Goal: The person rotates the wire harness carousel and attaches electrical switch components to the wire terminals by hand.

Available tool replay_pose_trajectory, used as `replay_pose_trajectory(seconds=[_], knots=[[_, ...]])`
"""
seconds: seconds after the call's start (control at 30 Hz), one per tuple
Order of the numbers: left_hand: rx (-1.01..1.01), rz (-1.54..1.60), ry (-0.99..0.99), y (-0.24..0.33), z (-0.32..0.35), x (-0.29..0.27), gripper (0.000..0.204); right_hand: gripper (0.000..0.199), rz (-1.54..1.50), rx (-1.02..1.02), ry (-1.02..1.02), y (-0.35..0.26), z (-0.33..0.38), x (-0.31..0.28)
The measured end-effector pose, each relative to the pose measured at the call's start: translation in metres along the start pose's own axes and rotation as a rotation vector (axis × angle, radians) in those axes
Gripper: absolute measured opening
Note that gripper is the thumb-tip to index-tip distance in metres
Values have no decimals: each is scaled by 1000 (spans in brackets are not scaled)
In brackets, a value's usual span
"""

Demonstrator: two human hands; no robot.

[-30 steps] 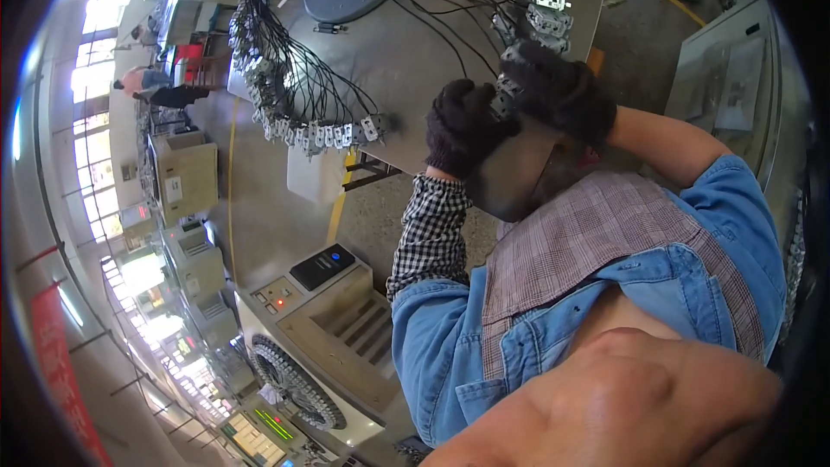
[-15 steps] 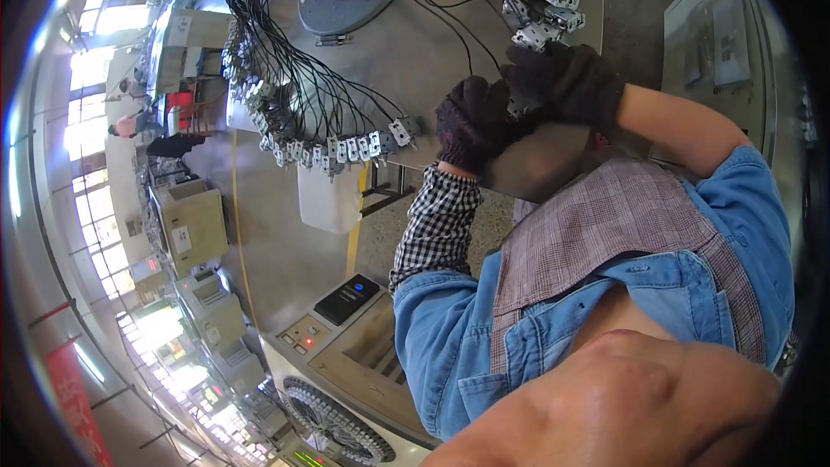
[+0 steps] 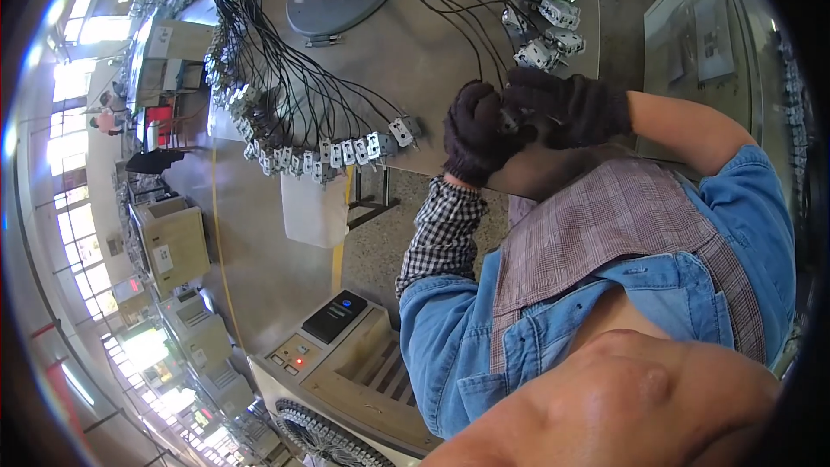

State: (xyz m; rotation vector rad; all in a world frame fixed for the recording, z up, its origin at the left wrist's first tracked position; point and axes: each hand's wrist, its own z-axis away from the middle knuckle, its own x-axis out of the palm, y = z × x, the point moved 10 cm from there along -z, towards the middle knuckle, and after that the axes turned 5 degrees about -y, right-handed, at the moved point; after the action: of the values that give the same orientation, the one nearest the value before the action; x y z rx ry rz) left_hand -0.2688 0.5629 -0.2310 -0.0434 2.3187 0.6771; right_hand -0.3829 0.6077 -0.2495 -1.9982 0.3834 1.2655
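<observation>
Both my hands wear dark knitted gloves and meet at the near edge of a metal table. Between them shows part of a small silvery metal fitting (image 3: 508, 123), mostly hidden by the fingers. My left hand (image 3: 478, 128) is closed round its left side. From the right, my right hand (image 3: 571, 108) pinches at the same piece, fingers bent. Thin black cables (image 3: 474, 47) run down the table toward the hands. Similar metal fittings (image 3: 405, 131) on cable ends lie in a curved row to the left, and more fittings (image 3: 538, 54) lie beyond my right hand.
A round grey base (image 3: 341, 13) with a thick cable bundle stands on the metal table (image 3: 424, 43). Below the table's left edge is a white bin (image 3: 316, 212). A machine with a black panel (image 3: 335, 316) stands at lower left, a grey cabinet (image 3: 692, 69) at right.
My hands, still together, have shifted slightly down and to the right. The right hand's fingers have drawn in around the fitting, and the view has turned a little.
</observation>
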Motion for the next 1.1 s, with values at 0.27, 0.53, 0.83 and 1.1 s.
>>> replay_pose_trajectory(seconds=[0.27, 0.53, 0.83, 1.1], knots=[[54, -77, -102, -7, 10, -10, 71, 72, 984, 367, -307, 24, -8, -1], [59, -68, -94, 7, -3, -10, 72, 50, 949, 54, 16, -2, -23, -12], [112, -166, -144, 7, 4, -12, 69, 65, 351, 346, -169, 11, -28, -10], [-19, -201, -308, 1, -10, 1, 59, 63, 498, 154, -96, -13, -17, -12]])
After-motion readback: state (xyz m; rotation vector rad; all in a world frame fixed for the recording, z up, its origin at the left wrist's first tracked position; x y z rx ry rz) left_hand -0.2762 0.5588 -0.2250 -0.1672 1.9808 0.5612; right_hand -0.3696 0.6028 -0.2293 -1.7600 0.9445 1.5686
